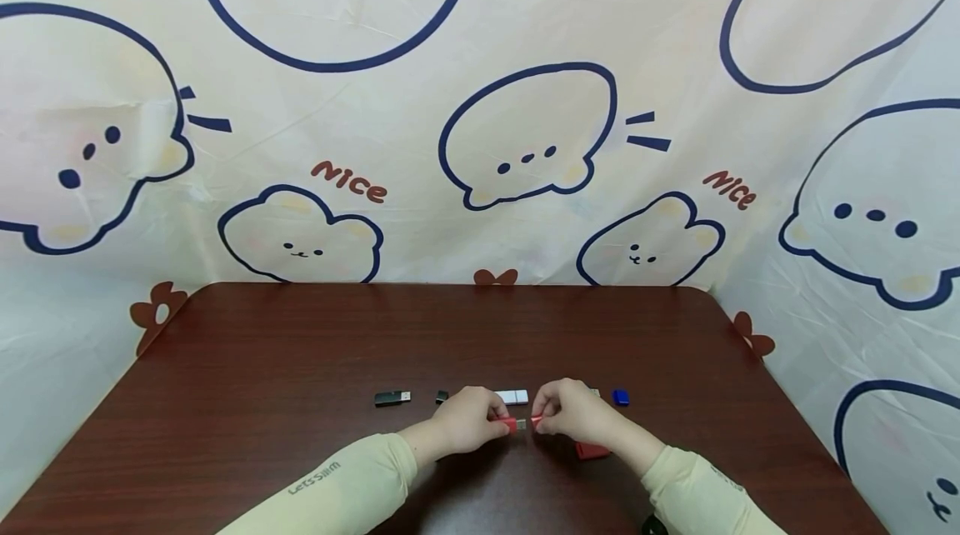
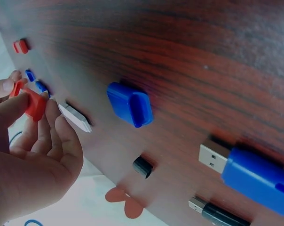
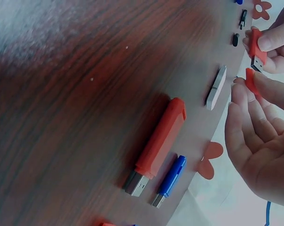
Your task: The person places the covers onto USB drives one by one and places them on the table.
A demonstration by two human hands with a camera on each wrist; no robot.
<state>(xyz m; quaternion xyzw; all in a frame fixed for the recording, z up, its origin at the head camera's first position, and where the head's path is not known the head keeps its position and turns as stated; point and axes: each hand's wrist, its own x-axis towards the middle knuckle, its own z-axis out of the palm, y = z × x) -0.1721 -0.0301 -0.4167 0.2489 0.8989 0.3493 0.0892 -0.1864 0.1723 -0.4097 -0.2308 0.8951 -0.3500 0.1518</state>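
My left hand [image 1: 467, 420] pinches a red USB stick [image 1: 508, 424] between thumb and fingers, its metal plug pointing right. Facing it, my right hand [image 1: 576, 414] pinches a small red cap [image 1: 536, 419] by the fingertips. In the head view a narrow gap separates plug and cap. The right wrist view also shows the red cap [image 3: 250, 82] apart from the plug of the red USB stick [image 3: 256, 44]. Just behind the hands lies a white USB stick [image 1: 513, 397]. A second, larger red USB stick [image 3: 163, 136] lies with bare plug near my right hand.
On the brown table [image 1: 315, 327] lie a black USB stick [image 1: 390, 399], its black cap [image 1: 442, 397] and a blue cap [image 1: 621, 397]. A large blue cap [image 2: 129, 104] and blue USB stick [image 2: 259, 181] lie near my left arm. Another blue USB stick [image 3: 171, 178] is on the right.
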